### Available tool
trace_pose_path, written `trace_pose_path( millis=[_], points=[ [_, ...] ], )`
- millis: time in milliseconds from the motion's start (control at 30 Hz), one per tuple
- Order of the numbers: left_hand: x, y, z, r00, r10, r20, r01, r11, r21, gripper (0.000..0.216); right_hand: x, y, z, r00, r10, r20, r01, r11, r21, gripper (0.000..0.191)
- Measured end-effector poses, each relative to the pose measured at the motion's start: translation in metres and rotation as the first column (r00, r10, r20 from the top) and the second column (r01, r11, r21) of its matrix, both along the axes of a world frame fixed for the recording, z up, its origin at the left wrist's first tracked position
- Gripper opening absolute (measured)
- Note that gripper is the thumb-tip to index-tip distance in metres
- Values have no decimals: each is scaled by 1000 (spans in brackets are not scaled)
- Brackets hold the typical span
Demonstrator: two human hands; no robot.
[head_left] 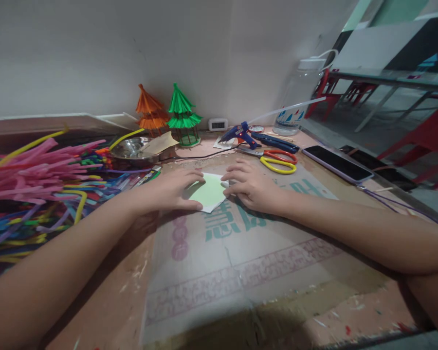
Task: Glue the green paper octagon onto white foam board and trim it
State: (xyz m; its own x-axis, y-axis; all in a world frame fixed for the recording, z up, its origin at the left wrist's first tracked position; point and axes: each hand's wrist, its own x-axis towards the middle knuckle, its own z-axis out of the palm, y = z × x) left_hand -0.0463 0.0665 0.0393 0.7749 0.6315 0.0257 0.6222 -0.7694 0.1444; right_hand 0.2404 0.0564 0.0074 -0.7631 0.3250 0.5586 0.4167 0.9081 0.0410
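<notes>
Left hand (pixel 173 192): we press flat on the paper (pixel 209 192), fingers close together, thumb along its near edge; nothing is gripped, only pinned.
Right hand (pixel 248 187): we curl our fingertips onto the paper's right edge, fingers narrow and bent, pressing rather than pinching.
Paper: pale green, folded to a point, lying between our two sets of fingertips on the mat (pixel 241 253), white underside showing at the tip nearest us.
Slip risk: our fingers only bear down, so uneven pressure could let the paper skate on the mat and the crease could come out crooked.
Tear risk: if we drag a fingertip hard along the fold, we judge the thin sheet could wrinkle or split at the point.
Glue gun (pixel 241 133): beyond our right fingertips, nozzle over a scrap; whether it is hot we cannot tell, but a careless reach could meet it.
Scissors (pixel 277 159): just past our right knuckles, blades pointing left; a forward slide of that hand could catch them.
Pipe cleaners (pixel 40 184): heaped left of our left wrist; a sweeping forearm could pull strands onto the fold.
Phone (pixel 337 164): well right of our fingers, near the table edge, where an elbow could nudge it.
</notes>
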Motion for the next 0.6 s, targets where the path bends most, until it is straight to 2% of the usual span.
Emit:
trace_pose_path(
  millis=[167,333,400,500,600],
  points=[
    [-5,7,-5,1000,-11,11,11,1000,-22,88,-2,-3,1,1000,-20,2,20,999,-40,23],
    [-6,7,-6,1000,-1,12,1,999,-34,90,-4,-4,3,998,39,-42,-40,999,-37,25],
    [-5,6,-4,1000,1,7,0,999,-38,88,-4,-2,3,996,27,-90,-35,996,-80,25],
    [-5,5,-2,1000,14,-7,-14,999,-42,88,-2,1,1,969,-111,-219,55,967,-247,13],
    [-5,4,-2,999,35,-8,-35,998,-61,92,2,4,0,909,-288,-302,134,888,-441,9]
  ],
)
